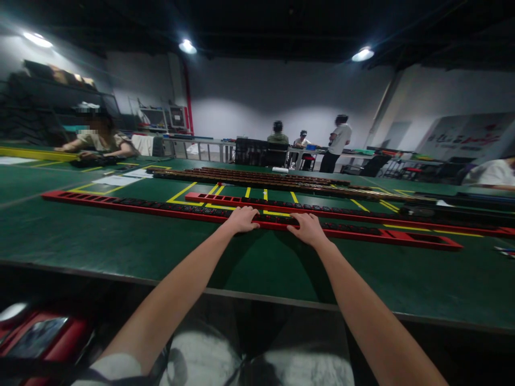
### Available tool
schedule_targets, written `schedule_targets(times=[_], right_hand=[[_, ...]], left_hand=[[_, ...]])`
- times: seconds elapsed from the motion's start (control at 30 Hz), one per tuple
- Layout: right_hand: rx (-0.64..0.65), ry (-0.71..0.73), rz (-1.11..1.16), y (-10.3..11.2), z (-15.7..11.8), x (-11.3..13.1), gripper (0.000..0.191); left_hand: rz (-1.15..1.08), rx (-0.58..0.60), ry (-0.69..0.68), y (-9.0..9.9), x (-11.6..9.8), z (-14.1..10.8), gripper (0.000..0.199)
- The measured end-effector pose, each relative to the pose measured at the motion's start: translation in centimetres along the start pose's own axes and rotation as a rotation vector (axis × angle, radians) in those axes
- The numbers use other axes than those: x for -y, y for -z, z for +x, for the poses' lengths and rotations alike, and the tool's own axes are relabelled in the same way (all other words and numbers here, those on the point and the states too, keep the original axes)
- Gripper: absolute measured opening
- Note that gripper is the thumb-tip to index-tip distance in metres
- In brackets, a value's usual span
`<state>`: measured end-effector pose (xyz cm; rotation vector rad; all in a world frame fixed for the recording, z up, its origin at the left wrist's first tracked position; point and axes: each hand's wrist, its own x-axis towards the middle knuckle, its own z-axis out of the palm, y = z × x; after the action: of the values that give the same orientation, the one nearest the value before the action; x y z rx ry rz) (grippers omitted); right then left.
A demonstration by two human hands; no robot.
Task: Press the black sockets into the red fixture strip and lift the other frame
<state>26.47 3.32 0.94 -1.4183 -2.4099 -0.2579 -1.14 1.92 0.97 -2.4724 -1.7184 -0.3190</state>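
A long, narrow red tray [273, 225] lies crosswise on the green table in front of me. Black parts fill most of its slots, with bare slots near its left end and an opening near the right end. My left hand [242, 219] grips the tray around its middle, fingers over the top and thumb at the near side. A short way to the right, my right hand [309, 227] holds the same tray in a similar grip. Just beyond lies a second red tray [193, 197], also carrying black parts and reaching off to the right.
Long brown strips [249, 176] lie in a bundle farther back on the green table [169, 252], which has yellow tape markings. White papers [116, 180] rest at left, dark bars [454, 212] at right. A person [100, 142] sits at the far left; others are in the background.
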Motion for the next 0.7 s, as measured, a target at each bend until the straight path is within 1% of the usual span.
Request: schedule_targets(times=[0.13,0.23,0.37,0.5,0.6,0.7], right_hand=[[0.054,-0.005,0.027,0.0,0.0,-0.2,0.048],[0.084,-0.029,0.027,-0.1,0.1,-0.4,0.052],[0.099,-0.082,-0.017,-0.2,0.2,-0.6,0.054],[0.094,-0.056,-0.036,0.0,0.1,-0.3,0.055],[0.082,-0.054,-0.026,0.3,-0.1,0.5,0.061],[0.079,-0.033,-0.023,0.2,0.0,1.6,0.064]], left_hand=[[-0.004,0.034,0.038,0.6,2.1,-0.8,0.050],[0.000,0.030,0.050,0.8,2.6,-1.1,0.051],[-0.013,0.013,0.071,0.7,2.4,-1.3,0.052],[-0.057,-0.023,0.086,0.5,1.9,-1.0,0.054],[-0.106,-0.056,0.047,0.4,1.2,-0.7,0.053],[-0.143,-0.094,-0.002,0.4,0.5,-0.5,0.042]])
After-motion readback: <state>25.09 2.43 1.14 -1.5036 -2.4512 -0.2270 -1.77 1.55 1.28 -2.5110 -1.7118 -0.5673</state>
